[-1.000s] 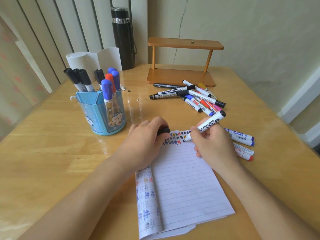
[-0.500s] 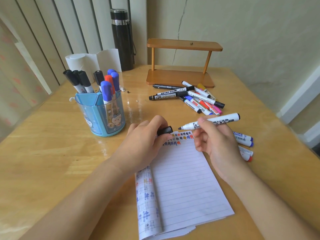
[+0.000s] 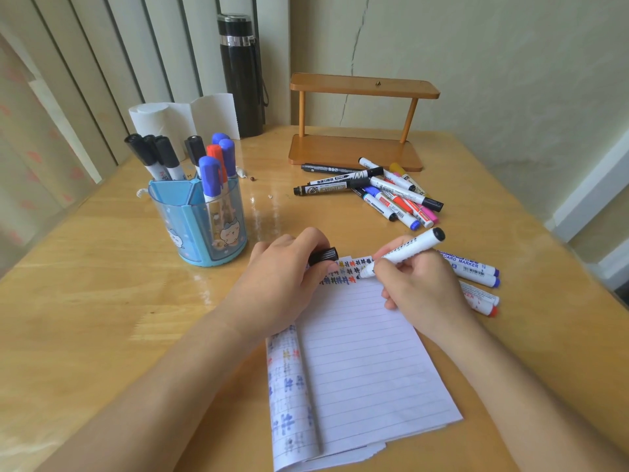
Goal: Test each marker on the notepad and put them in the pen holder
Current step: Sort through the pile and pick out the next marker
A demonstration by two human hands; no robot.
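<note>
Right hand: my right hand [image 3: 422, 281] pinches a white marker [image 3: 408, 248], thumb and fingers curled round its lower end. Its black butt end points up and to the right.
Marker tip: down at the top edge of the notepad [image 3: 367, 362], at the right end of a row of coloured scribbles [image 3: 340, 272]. I cannot tell whether it actually touches the paper.
Left hand: my left hand [image 3: 282, 277] rests on the notepad's upper left corner and grips a black cap [image 3: 323, 256]. The cap's end sticks out toward the marker.
Notepad: lined, lying slightly askew on the wooden table [image 3: 85, 301] in front of me. A rolled-over page [image 3: 289, 386] along its left side shows more coloured marks.
Pen holder: the blue see-through pen holder [image 3: 200, 229] stands upright left of my left hand, near it but apart.
In the holder: sorted markers [image 3: 209, 175] with black, blue and red caps stand in it, caps up.
Loose pile: a heap of markers [image 3: 391, 194] lies beyond the notepad, just in front of a wooden stand [image 3: 357, 151].
By my right hand: blue-capped markers [image 3: 473, 267] lie on the table, partly behind my hand. Closer to me lies a red-capped marker [image 3: 485, 306].
Back edge: a black flask [image 3: 241, 73] and a paper roll [image 3: 163, 117] stand behind the pen holder.
</note>
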